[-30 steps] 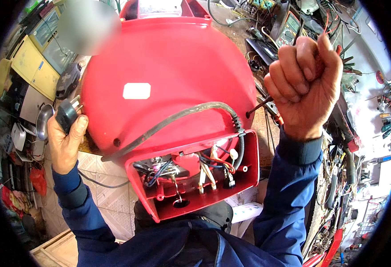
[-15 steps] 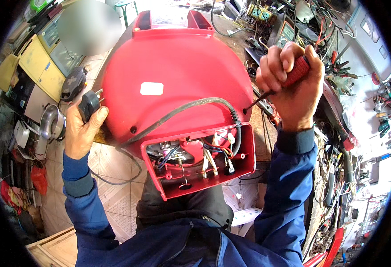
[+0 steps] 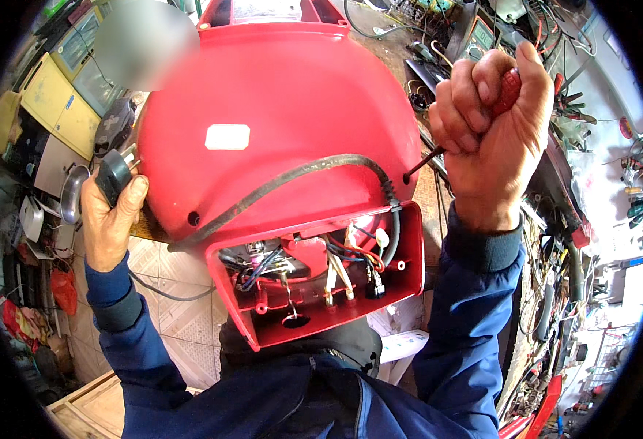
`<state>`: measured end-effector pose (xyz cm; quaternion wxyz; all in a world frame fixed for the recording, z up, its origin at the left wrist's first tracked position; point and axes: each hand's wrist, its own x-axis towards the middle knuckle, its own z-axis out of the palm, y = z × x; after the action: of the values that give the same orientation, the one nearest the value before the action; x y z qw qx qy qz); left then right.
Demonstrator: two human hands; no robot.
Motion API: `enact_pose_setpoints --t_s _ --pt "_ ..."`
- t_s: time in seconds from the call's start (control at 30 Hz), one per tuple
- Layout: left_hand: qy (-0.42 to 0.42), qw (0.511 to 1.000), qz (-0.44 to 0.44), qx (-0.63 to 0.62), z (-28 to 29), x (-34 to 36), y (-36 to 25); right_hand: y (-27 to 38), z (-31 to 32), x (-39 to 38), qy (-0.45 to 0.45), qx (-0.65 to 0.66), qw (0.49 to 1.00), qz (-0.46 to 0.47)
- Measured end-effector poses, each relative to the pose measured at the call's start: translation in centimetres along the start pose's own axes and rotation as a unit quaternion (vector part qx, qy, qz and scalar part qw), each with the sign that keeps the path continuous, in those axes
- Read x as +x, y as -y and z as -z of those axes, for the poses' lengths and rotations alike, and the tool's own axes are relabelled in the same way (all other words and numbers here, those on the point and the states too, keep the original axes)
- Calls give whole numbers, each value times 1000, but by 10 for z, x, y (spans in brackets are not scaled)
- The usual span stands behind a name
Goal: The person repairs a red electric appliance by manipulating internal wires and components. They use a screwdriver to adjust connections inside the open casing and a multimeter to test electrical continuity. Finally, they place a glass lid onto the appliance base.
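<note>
A large red plastic housing (image 3: 277, 95) of some appliance lies in front of me, with an off-white label (image 3: 227, 137) on its curved top. Its near end is an uncovered compartment (image 3: 329, 322) where wires and connectors show. From there a thick black cord (image 3: 292, 174) arches over the housing. My right hand (image 3: 493, 139) is closed round the red handle of a screwdriver (image 3: 424, 164), whose tip sits in the hole at the housing's right side. At the left side, my left hand (image 3: 113, 212) grips a black power plug (image 3: 114, 178), its prongs toward the housing.
Heaped on the bench at the right are tools, cables and a multimeter (image 3: 476, 40). At the left stand a yellow cabinet (image 3: 57, 106) and a metal pot (image 3: 76, 194), above a tiled floor (image 3: 190, 314). A wooden box (image 3: 91, 410) is at the lower left.
The housing's near end has shifted toward me and a little left. My left hand with the plug has moved left and slightly down; my right hand has moved slightly right, the screwdriver still in the hole.
</note>
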<state>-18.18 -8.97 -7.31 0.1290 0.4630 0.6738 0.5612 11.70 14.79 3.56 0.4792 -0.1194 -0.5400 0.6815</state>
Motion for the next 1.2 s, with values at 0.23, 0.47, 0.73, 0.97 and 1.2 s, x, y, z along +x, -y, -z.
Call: enact_pose_setpoints --t_s 0.23,0.47,0.73,0.97,1.2 --pt "17 998 16 -56 -2 5 -5 -2 1 -3 -93 -42 992 69" --pt "25 999 -2 -26 -2 7 -4 14 27 8 203 87 974 -44" --pt "30 999 -17 17 4 6 1 9 26 14 247 86 962 -82" --pt "8 1000 21 -8 5 -1 6 3 1 0 111 25 993 -21" --pt "18 999 23 -18 0 1 -10 -5 -7 -12 -135 -18 987 89"
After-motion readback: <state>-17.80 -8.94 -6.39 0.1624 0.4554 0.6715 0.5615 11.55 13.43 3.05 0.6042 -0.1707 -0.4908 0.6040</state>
